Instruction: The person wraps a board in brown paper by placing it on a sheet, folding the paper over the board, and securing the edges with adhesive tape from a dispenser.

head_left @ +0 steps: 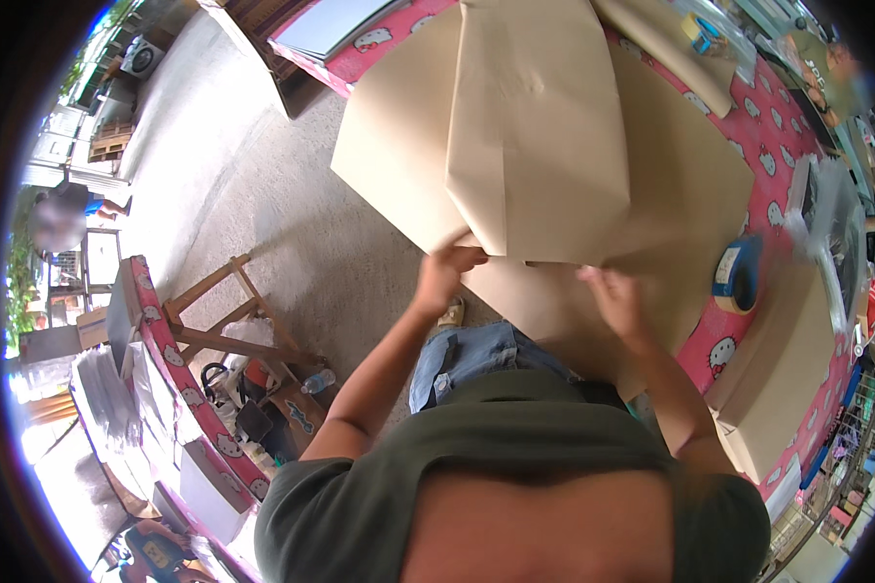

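Brown paper lies spread over the pink-covered table, hiding part of its left edge, with a folded flap running down its middle. The left hand pinches the flap's near left corner between closed fingers. At the flap's near right end, the right hand has its fingertips bunched; I cannot tell whether they grip. A blue tape roll sits toward the table's right edge, just beside the paper.
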Demonstrator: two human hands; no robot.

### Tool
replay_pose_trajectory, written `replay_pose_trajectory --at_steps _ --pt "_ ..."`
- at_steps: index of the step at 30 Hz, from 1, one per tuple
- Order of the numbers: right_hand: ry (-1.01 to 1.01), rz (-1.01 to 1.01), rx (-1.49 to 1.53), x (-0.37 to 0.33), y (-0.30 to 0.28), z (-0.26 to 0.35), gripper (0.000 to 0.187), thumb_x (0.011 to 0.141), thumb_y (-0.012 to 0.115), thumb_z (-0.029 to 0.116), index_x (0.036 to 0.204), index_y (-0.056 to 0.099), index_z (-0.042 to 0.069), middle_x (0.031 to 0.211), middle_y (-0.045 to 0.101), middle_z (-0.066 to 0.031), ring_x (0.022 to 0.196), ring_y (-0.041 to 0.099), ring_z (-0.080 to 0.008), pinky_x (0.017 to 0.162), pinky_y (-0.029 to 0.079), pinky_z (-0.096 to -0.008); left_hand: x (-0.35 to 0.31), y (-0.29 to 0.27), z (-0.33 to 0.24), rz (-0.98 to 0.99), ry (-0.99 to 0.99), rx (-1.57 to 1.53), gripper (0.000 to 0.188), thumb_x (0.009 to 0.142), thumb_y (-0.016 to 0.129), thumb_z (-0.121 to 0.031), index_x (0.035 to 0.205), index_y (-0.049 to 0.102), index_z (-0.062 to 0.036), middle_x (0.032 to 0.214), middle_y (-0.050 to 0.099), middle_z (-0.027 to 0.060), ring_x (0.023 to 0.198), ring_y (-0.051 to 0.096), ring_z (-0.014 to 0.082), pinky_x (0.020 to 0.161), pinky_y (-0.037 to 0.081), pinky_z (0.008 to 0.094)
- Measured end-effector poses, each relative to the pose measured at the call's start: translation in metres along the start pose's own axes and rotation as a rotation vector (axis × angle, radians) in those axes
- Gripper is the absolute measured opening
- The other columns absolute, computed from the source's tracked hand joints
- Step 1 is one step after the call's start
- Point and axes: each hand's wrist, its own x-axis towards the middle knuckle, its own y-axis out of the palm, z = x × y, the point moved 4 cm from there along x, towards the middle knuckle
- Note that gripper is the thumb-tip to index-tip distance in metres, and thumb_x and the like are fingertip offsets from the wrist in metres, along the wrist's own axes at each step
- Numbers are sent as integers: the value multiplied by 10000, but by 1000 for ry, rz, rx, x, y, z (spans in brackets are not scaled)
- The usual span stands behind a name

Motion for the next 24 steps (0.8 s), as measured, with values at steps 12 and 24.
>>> replay_pose_trajectory --at_steps 12,24 --pt "439 -227 990 82 -22 14 326 798 660 259 960 547 0 881 594 -86 772 590 -193 676 503 -359 59 -12 -60 -230 -167 -225 465 768 691 -230 857 528 196 773 605 223 661 647 294 586 577 349" --pt "258 -202 1003 14 30 40 226 889 529 244 864 573 24 796 615 -57 588 570 -142 584 504 -286 13 39 -8 -192 -129 -408 330 882 536 -199 942 549 125 848 612 153 754 624 210 686 525 316"
